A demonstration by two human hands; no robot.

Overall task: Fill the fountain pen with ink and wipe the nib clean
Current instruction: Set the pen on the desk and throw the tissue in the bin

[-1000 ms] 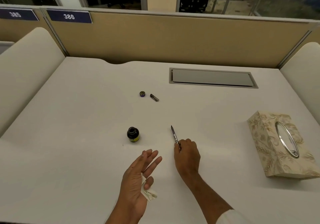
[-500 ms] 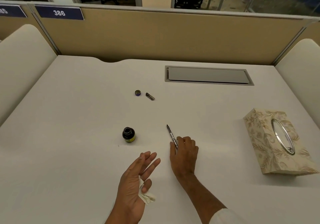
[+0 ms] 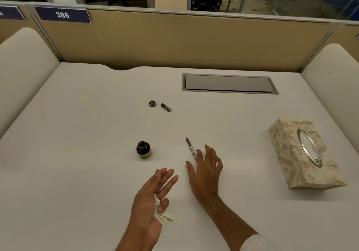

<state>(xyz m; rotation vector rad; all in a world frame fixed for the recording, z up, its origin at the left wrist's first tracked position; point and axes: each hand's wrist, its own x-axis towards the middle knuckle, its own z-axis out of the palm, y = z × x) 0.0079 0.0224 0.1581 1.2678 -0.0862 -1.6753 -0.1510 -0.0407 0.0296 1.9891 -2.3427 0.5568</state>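
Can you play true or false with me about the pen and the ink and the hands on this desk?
1. The small dark glass ink bottle has its lid on. False: its mouth is open, and a small round cap lies farther back on the desk.
2. The left hand holds a crumpled white tissue. True.
3. The right hand grips the slim silver fountain pen. False: its fingers are spread open and the pen lies on the white desk.
4. The floral tissue box is to the right of the pen. True.
5. The pen's nib points toward the person. False: it points away.
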